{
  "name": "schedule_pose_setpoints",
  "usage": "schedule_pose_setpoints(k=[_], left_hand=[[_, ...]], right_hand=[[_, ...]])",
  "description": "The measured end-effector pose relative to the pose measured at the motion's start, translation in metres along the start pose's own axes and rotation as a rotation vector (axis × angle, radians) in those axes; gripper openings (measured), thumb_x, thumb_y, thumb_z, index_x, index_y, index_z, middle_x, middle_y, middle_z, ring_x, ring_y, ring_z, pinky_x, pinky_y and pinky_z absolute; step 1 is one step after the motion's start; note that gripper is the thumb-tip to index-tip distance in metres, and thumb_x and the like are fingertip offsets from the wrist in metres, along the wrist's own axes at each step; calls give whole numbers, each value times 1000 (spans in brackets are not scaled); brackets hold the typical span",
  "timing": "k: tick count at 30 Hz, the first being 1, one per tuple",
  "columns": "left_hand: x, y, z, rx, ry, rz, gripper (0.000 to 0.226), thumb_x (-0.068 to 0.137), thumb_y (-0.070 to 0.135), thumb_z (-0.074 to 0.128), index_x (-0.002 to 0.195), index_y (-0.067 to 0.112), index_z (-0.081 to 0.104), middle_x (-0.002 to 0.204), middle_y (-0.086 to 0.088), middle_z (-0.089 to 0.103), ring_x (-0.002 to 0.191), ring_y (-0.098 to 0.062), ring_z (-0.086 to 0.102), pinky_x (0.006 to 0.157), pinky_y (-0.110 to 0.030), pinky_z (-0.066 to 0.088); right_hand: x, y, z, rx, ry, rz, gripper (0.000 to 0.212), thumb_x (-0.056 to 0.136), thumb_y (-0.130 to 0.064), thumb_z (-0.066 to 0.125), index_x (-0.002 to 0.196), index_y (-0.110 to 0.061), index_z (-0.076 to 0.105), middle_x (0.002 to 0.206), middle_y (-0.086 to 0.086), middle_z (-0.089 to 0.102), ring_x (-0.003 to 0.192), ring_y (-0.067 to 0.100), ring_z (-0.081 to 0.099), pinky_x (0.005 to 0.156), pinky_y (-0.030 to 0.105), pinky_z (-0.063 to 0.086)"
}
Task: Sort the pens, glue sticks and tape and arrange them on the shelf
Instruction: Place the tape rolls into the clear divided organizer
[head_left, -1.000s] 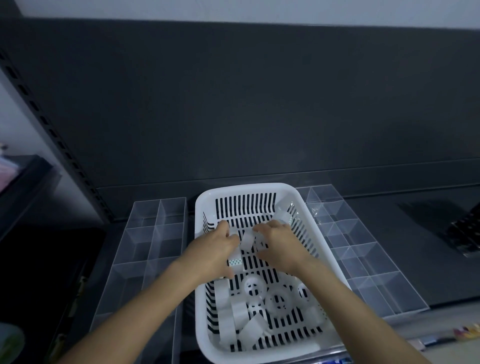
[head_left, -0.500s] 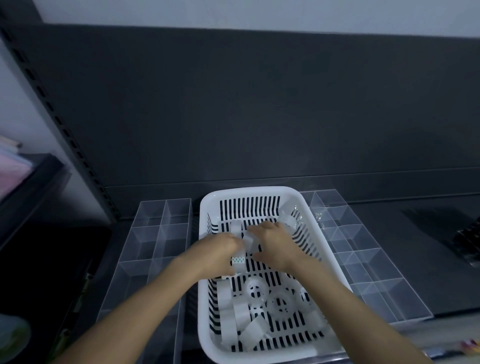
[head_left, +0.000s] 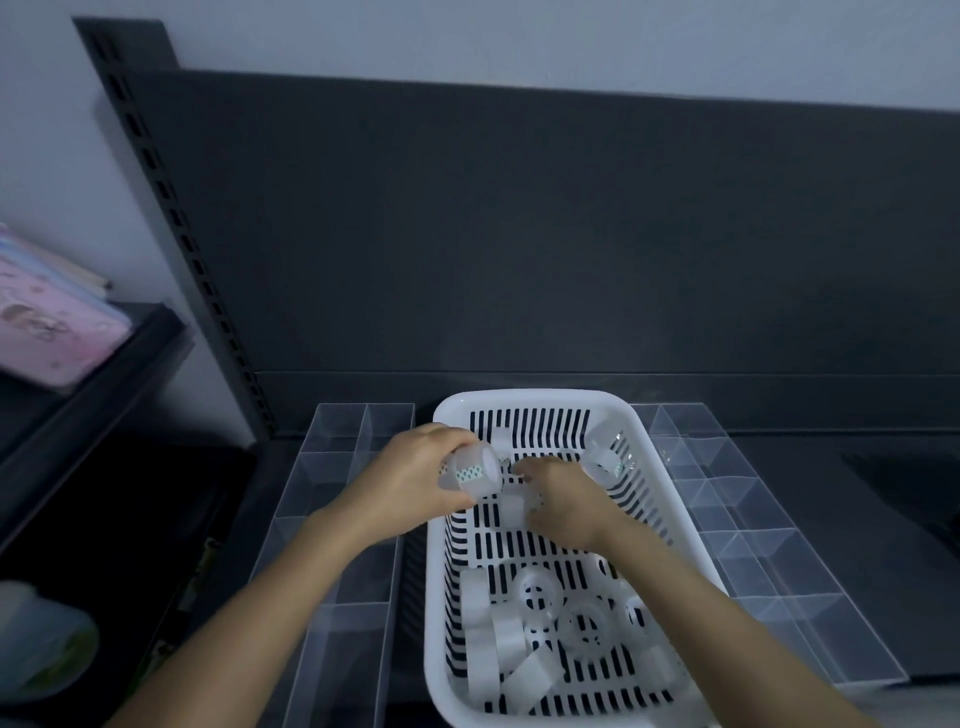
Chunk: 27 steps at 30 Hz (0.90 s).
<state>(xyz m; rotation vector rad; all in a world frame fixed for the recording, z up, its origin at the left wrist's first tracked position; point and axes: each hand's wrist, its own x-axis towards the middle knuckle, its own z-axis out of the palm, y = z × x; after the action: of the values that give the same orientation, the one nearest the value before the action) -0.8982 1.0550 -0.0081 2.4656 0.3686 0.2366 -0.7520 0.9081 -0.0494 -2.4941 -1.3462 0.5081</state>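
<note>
Though it sat mid-basket earlier, left hand (head_left: 410, 483): now raised over left rim of white basket (head_left: 524, 397), gripping stacked tape rolls (head_left: 470, 473).
Right hand (head_left: 566, 501): fingers curled round single tape roll (head_left: 511, 506), basket centre.
Loose tape rolls (head_left: 540, 592): near end of basket, unmoved.

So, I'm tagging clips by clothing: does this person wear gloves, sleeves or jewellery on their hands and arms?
None that shows. The left hand and right hand are bare: no gloves, rings or watch. Both forearms are uncovered to the frame's lower edge, so no sleeve is in view.
</note>
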Motion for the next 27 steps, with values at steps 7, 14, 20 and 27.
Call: schedule_pose_setpoints(k=[7,14,20,27], left_hand=[[-7,-6,-8,-42,85,-27,46,75,25,76,118,29,60,106,16,55,94,0,55,78,-13,45],[-17,-13,-16,-44,111,-59,49,75,24,78,120,29,58,109,16,55,95,3,53,76,-7,40],[-23,-19,-22,-48,146,-69,50,73,26,79,119,31,59,107,19,55,96,2,55,77,-9,42],[-32,-31,-31,-31,179,-103,50,71,25,80,116,30,61,105,18,56,95,-1,56,82,-18,47]], right_hand=[[5,-16,2,120,-5,-28,61,80,-6,57,139,-14,45,125,12,51,110,22,52,86,24,43],[3,-24,14,-33,-256,-106,54,80,-17,63,132,-14,51,124,9,57,118,22,49,96,34,44],[4,-40,2,-96,-150,-179,39,76,-6,60,115,-10,58,112,8,60,105,24,55,89,36,49],[11,-65,18,-257,-253,-99,18,80,-10,57,92,-15,44,87,2,50,83,21,50,64,28,41]])
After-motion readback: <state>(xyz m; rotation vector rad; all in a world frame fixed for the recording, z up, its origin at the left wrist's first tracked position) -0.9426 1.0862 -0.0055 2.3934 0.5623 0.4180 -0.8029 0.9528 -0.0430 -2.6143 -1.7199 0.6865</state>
